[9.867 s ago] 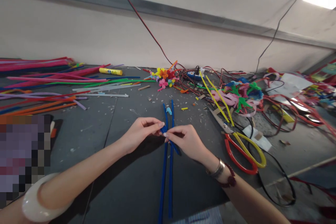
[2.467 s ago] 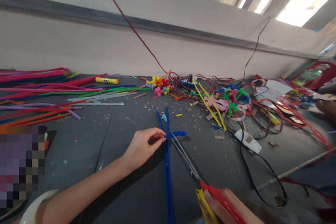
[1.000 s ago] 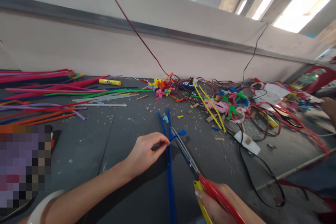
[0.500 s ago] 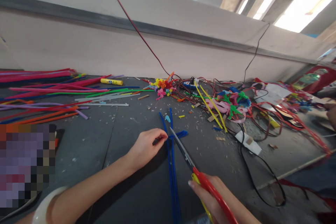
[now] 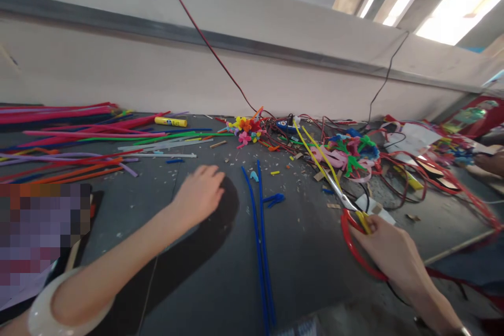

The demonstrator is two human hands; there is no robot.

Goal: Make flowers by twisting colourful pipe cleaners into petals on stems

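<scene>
Two long blue pipe cleaners (image 5: 260, 236) lie side by side down the middle of the dark table. A short cut blue loop (image 5: 274, 199) rests just right of them. My left hand (image 5: 199, 193) hovers left of the blue pair with fingers loosely stretched and nothing in it. My right hand (image 5: 388, 247) is off to the right, its fingers through the red and yellow handles of the scissors (image 5: 352, 215), whose blades point up and left toward the yellow pipe cleaners (image 5: 315, 156).
Long pipe cleaners in many colours (image 5: 71, 142) and a yellow glue stick (image 5: 170, 122) lie at the left. Small finished flowers (image 5: 246, 128) sit at the back centre. Tangled wires and craft pieces (image 5: 366, 152) crowd the right. Another person's hand (image 5: 490, 161) shows at the right edge.
My left hand let go of the blue pipe cleaner and moved up and left. My right hand carried the scissors off to the right; a cut blue loop now lies loose.
</scene>
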